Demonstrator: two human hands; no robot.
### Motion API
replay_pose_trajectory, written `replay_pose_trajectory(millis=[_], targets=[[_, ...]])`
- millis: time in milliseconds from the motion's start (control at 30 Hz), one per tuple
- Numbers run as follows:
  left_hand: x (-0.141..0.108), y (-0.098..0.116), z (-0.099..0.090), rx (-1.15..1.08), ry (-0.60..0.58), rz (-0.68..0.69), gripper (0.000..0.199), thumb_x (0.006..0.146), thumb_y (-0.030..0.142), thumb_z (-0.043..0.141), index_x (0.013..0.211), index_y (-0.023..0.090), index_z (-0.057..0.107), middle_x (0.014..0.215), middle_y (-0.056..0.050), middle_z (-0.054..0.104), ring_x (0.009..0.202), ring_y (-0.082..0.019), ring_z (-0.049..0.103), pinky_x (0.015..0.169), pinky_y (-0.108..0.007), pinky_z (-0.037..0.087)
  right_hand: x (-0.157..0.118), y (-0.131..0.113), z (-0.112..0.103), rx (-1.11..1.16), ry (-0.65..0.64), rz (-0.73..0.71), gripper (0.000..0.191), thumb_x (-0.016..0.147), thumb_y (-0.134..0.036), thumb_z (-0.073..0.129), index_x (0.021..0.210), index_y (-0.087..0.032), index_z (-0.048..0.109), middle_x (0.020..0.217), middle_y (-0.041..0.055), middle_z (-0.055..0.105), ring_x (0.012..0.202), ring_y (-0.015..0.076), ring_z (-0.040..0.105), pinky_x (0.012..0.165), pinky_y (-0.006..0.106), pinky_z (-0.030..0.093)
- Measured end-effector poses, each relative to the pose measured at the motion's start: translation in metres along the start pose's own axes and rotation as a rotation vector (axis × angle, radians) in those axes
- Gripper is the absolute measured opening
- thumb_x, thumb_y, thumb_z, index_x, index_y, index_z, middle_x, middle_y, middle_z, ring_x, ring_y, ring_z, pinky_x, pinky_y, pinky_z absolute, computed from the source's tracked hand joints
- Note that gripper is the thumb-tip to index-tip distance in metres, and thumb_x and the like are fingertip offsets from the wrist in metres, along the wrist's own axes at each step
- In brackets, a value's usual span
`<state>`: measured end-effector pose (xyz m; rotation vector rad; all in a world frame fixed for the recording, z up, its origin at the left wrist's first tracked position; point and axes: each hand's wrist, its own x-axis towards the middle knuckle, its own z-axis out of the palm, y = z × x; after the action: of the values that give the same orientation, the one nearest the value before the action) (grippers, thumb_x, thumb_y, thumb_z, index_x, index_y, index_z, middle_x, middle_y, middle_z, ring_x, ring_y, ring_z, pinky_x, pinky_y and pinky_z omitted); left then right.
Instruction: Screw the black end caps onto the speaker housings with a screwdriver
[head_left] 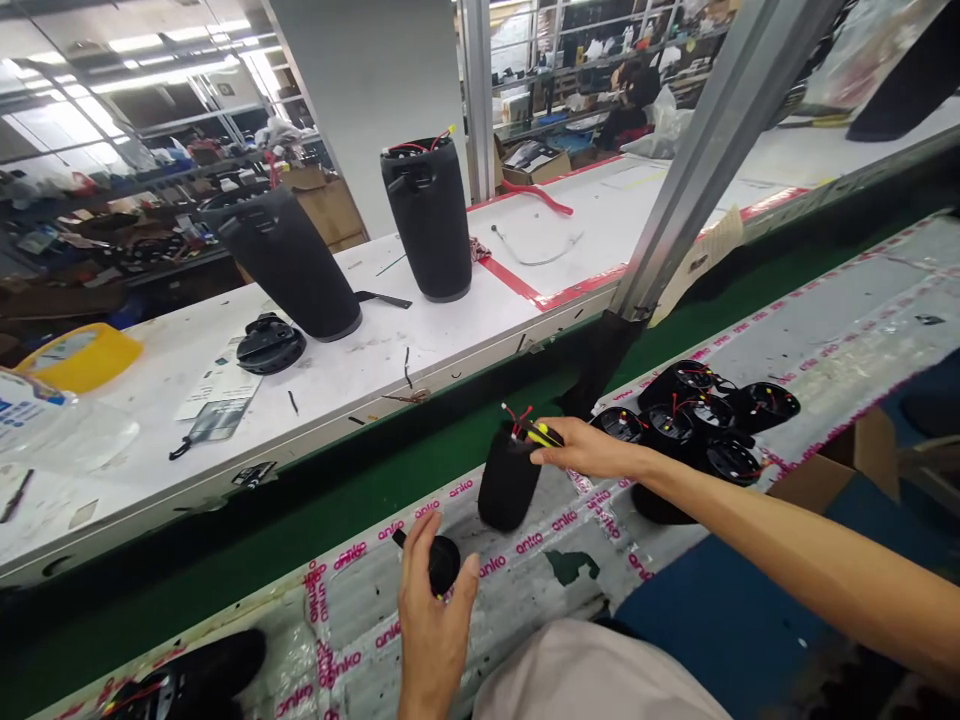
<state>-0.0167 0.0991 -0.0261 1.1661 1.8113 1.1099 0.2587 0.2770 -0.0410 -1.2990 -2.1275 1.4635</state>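
Note:
My right hand [581, 447] is closed around a yellow-and-black-handled tool [543, 434], whose working end is hard to make out. That tool is at the upper rim of a black fabric-covered speaker body [508, 485], where red wires with small connectors stick up. Lower left, my left hand [435, 610] curls its fingers and thumb around a round black cap [444, 566] with a short strap-like tab. Fingers partly cover this cap, just left of the speaker body.
Several open speaker bodies [671, 424] cluster to the right on the taped surface. Across a green strip, a white bench [360, 375] holds two upright speakers [429, 220], a black cap [271, 345] and yellow tape [82, 360]. A metal post [697, 150] rises between.

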Motion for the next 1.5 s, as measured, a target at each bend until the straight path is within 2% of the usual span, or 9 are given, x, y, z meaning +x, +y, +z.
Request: replay_pose_trajectory(millis=[133, 233, 333, 467, 567, 667, 833, 1133, 1500], targets=[[0.022, 0.023, 0.024, -0.496, -0.563, -0.232, 0.077, 0.081, 0.065, 0.077, 0.145, 0.024, 0.065, 0.155, -0.017, 0.061, 0.148, -0.042, 0.049, 0.125, -0.058, 0.035, -0.055, -0.019, 0.004, 0.271, -0.201, -0.025, 0.059, 0.086, -0.072, 0.066, 0.106, -0.016, 0.065, 0.070, -0.0040, 0.058, 0.062, 0.0148, 0.055, 0.055, 0.027, 0.045], [0.014, 0.028, 0.041, -0.731, -0.765, -0.395, 0.079, 0.076, 0.060, 0.082, 0.143, 0.021, 0.067, 0.140, -0.017, 0.072, 0.138, -0.043, 0.060, 0.115, -0.054, 0.047, -0.077, -0.033, 0.014, 0.402, -0.240, -0.033, 0.062, 0.082, -0.073, 0.069, 0.105, -0.016, 0.066, 0.069, -0.0039, 0.059, 0.062, 0.0150, 0.056, 0.057, 0.027, 0.047], [-0.009, 0.028, 0.047, -0.752, -0.688, -0.536, 0.075, 0.075, 0.056, 0.083, 0.140, 0.021, 0.068, 0.131, -0.017, 0.077, 0.125, -0.042, 0.068, 0.106, -0.052, 0.053, -0.097, -0.048, 0.020, 0.387, -0.116, -0.024, 0.053, 0.091, -0.062, 0.067, 0.118, -0.017, 0.064, 0.084, 0.0006, 0.067, 0.073, 0.0179, 0.062, 0.063, 0.029, 0.050], [-0.036, 0.030, 0.040, -0.669, -0.414, -0.590, 0.069, 0.076, 0.050, 0.083, 0.138, 0.024, 0.070, 0.137, -0.013, 0.075, 0.137, -0.041, 0.062, 0.117, -0.051, 0.047, -0.129, -0.068, 0.022, -0.018, 0.158, -0.076, 0.036, 0.107, -0.046, 0.050, 0.132, -0.021, 0.059, 0.123, 0.0100, 0.071, 0.105, 0.0225, 0.068, 0.089, 0.036, 0.052], [-0.049, 0.034, 0.033, -0.665, -0.308, -0.614, 0.070, 0.075, 0.048, 0.084, 0.139, 0.025, 0.069, 0.140, -0.011, 0.074, 0.145, -0.042, 0.055, 0.123, -0.054, 0.042, -0.149, -0.073, 0.025, -0.317, 0.109, -0.161, 0.024, 0.110, -0.029, 0.042, 0.122, -0.022, 0.061, 0.104, 0.0053, 0.074, 0.085, 0.0202, 0.069, 0.072, 0.033, 0.047], [-0.058, 0.040, 0.028, -0.645, -0.251, -0.600, 0.071, 0.074, 0.048, 0.085, 0.140, 0.027, 0.069, 0.140, -0.009, 0.073, 0.146, -0.042, 0.053, 0.125, -0.054, 0.039, -0.159, -0.071, 0.033, -0.564, 0.070, -0.265, 0.027, 0.099, -0.009, 0.049, 0.122, -0.021, 0.059, 0.100, 0.0035, 0.071, 0.083, 0.0210, 0.068, 0.065, 0.032, 0.041], [-0.066, 0.055, 0.023, -0.597, -0.284, -0.547, 0.076, 0.072, 0.049, 0.087, 0.142, 0.027, 0.067, 0.137, -0.010, 0.075, 0.139, -0.042, 0.060, 0.118, -0.053, 0.047, -0.161, -0.074, 0.042, -0.734, 0.053, -0.388, 0.036, 0.085, -0.001, 0.056, 0.117, -0.019, 0.057, 0.093, 0.0011, 0.064, 0.074, 0.0200, 0.062, 0.058, 0.033, 0.034], [-0.066, 0.068, 0.021, -0.598, -0.374, -0.462, 0.073, 0.073, 0.051, 0.086, 0.140, 0.025, 0.068, 0.132, -0.011, 0.077, 0.132, -0.043, 0.065, 0.110, -0.052, 0.053, -0.157, -0.078, 0.044, -0.836, 0.075, -0.436, 0.028, 0.087, -0.003, 0.058, 0.108, -0.021, 0.056, 0.086, -0.0002, 0.060, 0.068, 0.0200, 0.059, 0.054, 0.036, 0.026], [-0.063, 0.064, 0.021, -0.487, -0.342, -0.440, 0.085, 0.069, 0.052, 0.088, 0.146, 0.024, 0.062, 0.139, -0.012, 0.073, 0.140, -0.044, 0.057, 0.125, -0.055, 0.038, -0.156, -0.078, 0.041, -0.897, 0.000, -0.417, 0.026, 0.086, -0.003, 0.059, 0.104, -0.022, 0.053, 0.086, 0.0001, 0.061, 0.068, 0.0204, 0.060, 0.051, 0.037, 0.023]])
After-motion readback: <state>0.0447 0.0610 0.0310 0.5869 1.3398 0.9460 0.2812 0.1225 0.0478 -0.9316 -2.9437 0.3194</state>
